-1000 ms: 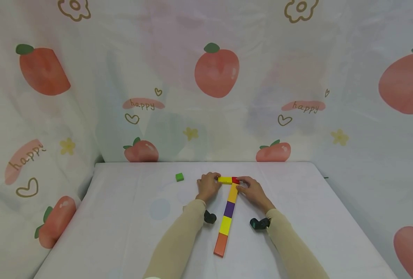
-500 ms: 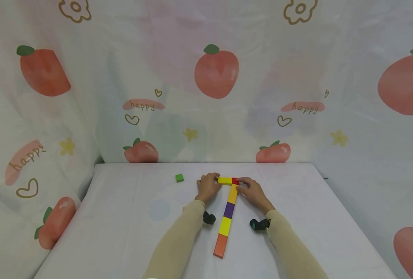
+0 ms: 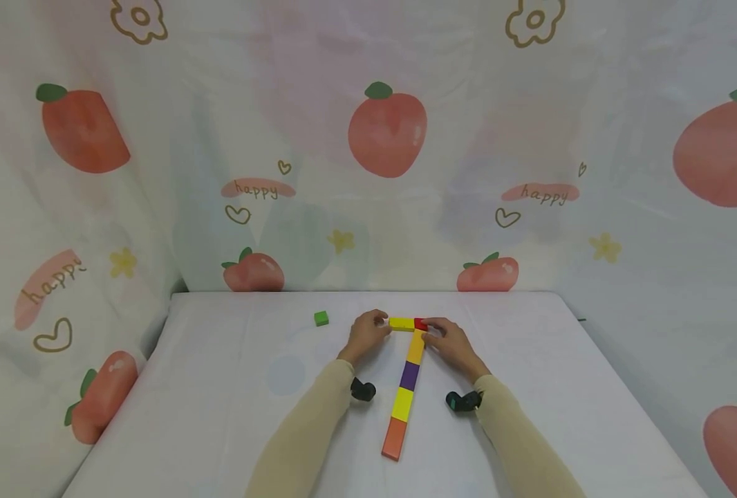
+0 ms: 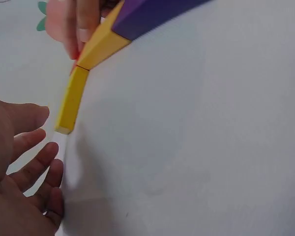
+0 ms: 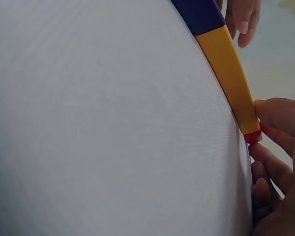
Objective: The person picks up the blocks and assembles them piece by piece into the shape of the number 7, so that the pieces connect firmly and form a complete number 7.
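White cloth w/ printed fruit, hearts + "happy" makes the backdrop (image 3: pixel 319 104), well beyond purple block (image 3: pixel 409 376). White table (image 3: pixel 219 415) lies under purple block + extends all round it. Person's beige sleeves (image 3: pixel 306 436) come in from near side, one L + one R of purple block. L hand (image 3: pixel 365 337) is beyond purple block to its L: fingers spread, slightly bent, thumb tip just beside but apart from far yellow block (image 3: pixel 402 324). R hand (image 3: pixel 455 346) is beyond purple block to its R: thumb against amber block (image 3: pixel 415 347), fingertips pinching red block (image 3: pixel 420 323). Black wrist units (image 3: pixel 364 391) sit L + R of purple block, slightly nearer. Orange block (image 3: pixel 395 438) is nearest end of row, then near yellow block (image 3: pixel 402 405) touching purple block's near end; amber block touches its far end. Far yellow block lies crosswise beyond purple block, touching red block. Green block (image 3: pixel 321 318): well apart, beyond + L of purple block. Red block: beyond purple block, at amber block's far end.
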Motion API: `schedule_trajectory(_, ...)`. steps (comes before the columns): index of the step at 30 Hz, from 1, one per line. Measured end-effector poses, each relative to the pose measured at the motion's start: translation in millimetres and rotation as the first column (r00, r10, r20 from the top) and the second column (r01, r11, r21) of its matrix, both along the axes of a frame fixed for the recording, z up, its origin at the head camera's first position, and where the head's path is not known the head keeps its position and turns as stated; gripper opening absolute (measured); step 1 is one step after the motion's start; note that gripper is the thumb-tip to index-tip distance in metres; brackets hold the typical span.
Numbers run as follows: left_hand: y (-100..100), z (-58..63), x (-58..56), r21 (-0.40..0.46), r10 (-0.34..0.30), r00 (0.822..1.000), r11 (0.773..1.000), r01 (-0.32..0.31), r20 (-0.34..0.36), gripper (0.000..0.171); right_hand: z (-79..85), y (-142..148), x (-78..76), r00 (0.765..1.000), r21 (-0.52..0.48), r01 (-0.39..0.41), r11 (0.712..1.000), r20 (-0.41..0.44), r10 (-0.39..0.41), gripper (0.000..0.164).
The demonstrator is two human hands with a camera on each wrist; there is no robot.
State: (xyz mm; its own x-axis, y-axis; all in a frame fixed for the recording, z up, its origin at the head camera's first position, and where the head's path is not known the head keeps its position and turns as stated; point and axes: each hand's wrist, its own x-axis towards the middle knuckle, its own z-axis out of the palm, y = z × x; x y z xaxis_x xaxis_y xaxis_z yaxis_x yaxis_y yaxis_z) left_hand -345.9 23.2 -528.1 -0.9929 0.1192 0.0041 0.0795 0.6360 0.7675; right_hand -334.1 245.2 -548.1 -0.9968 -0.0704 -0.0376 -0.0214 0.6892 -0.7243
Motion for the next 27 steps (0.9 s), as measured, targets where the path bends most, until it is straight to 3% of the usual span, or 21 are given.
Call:
schedule_trajectory(6,-10.6,4.8,0.8,0.08,-0.04,0.998,0.996,0.037,0.045,0.031,1.5,0.3,-0.3,1.0,0.001,0.01,1.0,0.006,-0.01,0.043)
schedule_trajectory(16,-28.5,11.9,7.9,0.071,-0.073,0.996,0.995,0.07,0.047,0.031,0.4,0.0,0.3,1.0,0.006,0.008,1.0,0.022,-0.008,0.043)
schedule_trajectory(27,-42.6,31.8,22.5,0.127,-0.098,0.995,0.987,0.096,0.015,0.031,0.3,-2.1,-0.8,1.0,0.002,0.014,1.0,0.022,-0.014,0.043)
